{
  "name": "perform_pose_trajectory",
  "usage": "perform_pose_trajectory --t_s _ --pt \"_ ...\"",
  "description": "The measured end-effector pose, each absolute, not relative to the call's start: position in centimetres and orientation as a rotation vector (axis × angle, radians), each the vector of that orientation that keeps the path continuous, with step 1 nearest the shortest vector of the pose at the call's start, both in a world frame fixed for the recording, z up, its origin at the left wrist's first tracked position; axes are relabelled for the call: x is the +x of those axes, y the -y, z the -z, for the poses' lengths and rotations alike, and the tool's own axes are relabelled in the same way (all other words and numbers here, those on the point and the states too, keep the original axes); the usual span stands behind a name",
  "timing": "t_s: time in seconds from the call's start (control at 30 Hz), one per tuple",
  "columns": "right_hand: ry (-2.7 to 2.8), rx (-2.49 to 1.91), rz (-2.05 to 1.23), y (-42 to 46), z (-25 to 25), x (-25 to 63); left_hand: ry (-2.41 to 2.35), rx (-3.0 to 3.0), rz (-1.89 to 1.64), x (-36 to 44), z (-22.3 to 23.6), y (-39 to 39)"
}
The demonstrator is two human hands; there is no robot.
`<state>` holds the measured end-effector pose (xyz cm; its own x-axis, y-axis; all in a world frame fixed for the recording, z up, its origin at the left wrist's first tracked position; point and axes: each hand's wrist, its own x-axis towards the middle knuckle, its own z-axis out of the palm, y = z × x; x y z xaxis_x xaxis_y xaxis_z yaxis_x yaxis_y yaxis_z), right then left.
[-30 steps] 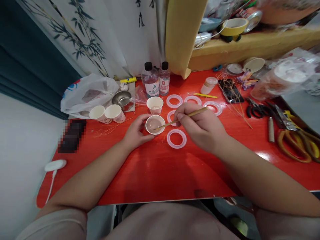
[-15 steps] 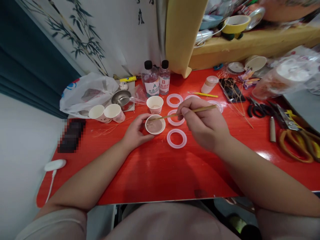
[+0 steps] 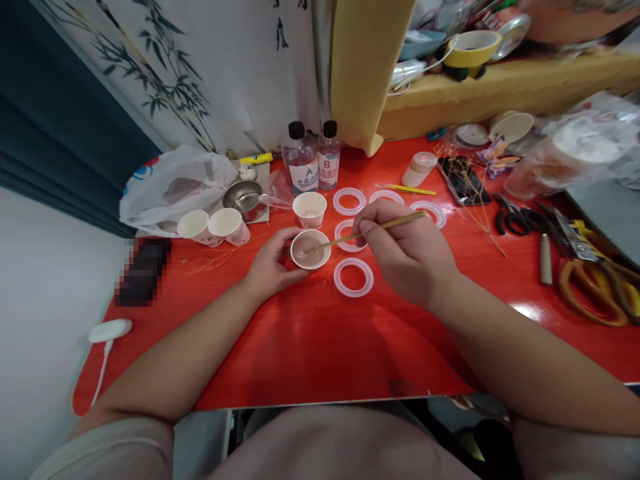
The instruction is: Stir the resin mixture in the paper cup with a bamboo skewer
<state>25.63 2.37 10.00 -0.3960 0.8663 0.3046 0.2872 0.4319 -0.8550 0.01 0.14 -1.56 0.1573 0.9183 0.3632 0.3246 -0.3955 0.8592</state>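
A white paper cup (image 3: 324,259) with a pinkish-brown liquid in it stands on the red table (image 3: 300,347). My left hand (image 3: 273,267) is curled around its left side, thumb and fingers against the wall. In my right hand (image 3: 407,250) is a thin wooden stick (image 3: 345,241), pinched between thumb and fingers, its tip dipped in the liquid. Just behind stands a second paper cup (image 3: 310,217). Several pink ring molds (image 3: 353,291) lie to the right, some partly hidden by my right hand.
Bottles marked A (image 3: 303,175) and B (image 3: 329,170) stand at the back. Two paper cups (image 3: 230,230), a metal bowl (image 3: 244,195) and a plastic bag (image 3: 175,190) are at left. Yellow tweezers (image 3: 413,190), a jar (image 3: 419,170), a phone (image 3: 463,180) and scissors (image 3: 595,287) lie right.
The stick's tip has moved from the cup's back left rim to the middle of the liquid. My right hand has shifted slightly; my left hand and the cup stay put.
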Motion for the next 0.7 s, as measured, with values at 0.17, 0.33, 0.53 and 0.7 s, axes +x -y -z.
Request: perform_pose_trajectory --t_s 0.17,0.33,0.53,0.7 --pt "1.935 -0.956 -0.961 -2.4 -10.2 25.72 -1.193 1.826 -1.225 0.09 1.38 -0.06" --pt "1.942 -0.933 -0.937 -2.35 -10.23 25.71 -1.207 1.826 -1.219 0.14 1.29 -0.12" --pt "1.898 -0.955 -0.945 -2.36 -10.11 25.85 -1.204 1.839 -1.224 -0.07 1.55 -0.3" --pt "1.87 -0.963 -0.958 -2.27 -10.07 25.8 -1.214 1.834 -1.193 -0.2 1.68 -0.26"
